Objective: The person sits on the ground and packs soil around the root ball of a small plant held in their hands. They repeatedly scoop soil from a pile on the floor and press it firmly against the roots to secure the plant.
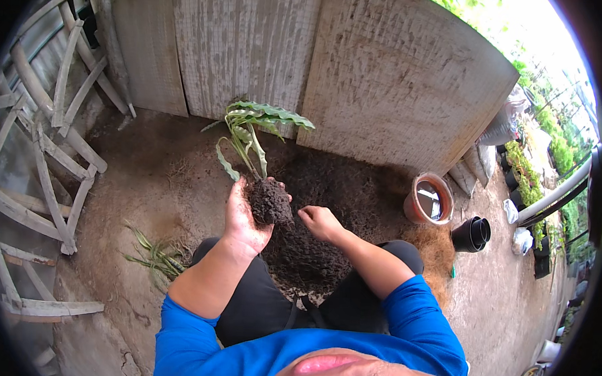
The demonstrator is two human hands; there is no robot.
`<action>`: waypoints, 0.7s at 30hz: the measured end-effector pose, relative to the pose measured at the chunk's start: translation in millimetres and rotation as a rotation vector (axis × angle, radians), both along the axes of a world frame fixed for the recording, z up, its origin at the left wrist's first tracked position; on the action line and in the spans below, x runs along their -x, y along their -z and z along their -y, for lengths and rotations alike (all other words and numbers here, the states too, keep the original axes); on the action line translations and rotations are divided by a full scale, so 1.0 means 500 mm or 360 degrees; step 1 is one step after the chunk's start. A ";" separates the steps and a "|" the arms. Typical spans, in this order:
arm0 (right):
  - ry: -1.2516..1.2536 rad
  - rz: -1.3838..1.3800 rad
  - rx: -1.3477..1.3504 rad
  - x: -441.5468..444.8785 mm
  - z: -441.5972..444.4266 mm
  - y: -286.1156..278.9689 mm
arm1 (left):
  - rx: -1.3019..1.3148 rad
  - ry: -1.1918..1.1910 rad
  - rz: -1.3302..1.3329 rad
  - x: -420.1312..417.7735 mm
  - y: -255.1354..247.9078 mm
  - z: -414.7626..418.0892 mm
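My left hand (244, 216) holds a leafy plant (250, 149) by its root ball (270, 202), which is caked in dark soil. The wavy green leaves stand up and lean to the right beyond the hand. To the right of the root ball and apart from it is my right hand (319, 222), its fingers curled together; whether anything small is pinched in them cannot be told. Beneath both hands a heap of dark soil (308, 260) spreads over the ground between my legs.
A reddish bucket of water (414, 204) stands at the right, near stacked black plastic pots (471, 234) and brown fibre (430, 257). Green cuttings (161, 260) lie at the left. Wooden frames (48, 154) line the left side; upright panels (384, 81) stand ahead. Sacks (473, 166) lean at the right.
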State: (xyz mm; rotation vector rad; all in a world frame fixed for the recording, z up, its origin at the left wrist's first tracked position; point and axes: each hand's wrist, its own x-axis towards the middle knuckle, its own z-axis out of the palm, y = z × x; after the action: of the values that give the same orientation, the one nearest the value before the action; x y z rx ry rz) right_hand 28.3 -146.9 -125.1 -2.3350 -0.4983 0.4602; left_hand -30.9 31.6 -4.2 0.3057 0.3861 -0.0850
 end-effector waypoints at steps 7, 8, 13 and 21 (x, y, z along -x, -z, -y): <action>-0.0214 -0.0065 0.0778 -0.080 0.037 0.148 | 0.0009 0.0001 0.0012 0.006 -0.020 -0.019; -0.0157 -0.0128 0.0813 -0.085 0.051 0.180 | 0.0035 0.0057 0.0071 0.007 -0.024 -0.021; -0.0091 -0.0140 0.0925 -0.053 0.088 0.306 | 0.0037 0.0066 0.0028 0.006 -0.030 -0.027; -0.0002 -0.0257 0.0956 -0.050 0.076 0.368 | -0.0166 0.0102 -0.0211 -0.036 -0.039 0.008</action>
State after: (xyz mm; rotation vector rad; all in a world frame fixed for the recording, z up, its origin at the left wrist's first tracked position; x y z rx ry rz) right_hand 53.5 -184.9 -309.1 -2.8286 -0.3094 0.8899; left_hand -13.0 27.7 15.4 0.4166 0.5131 -0.1487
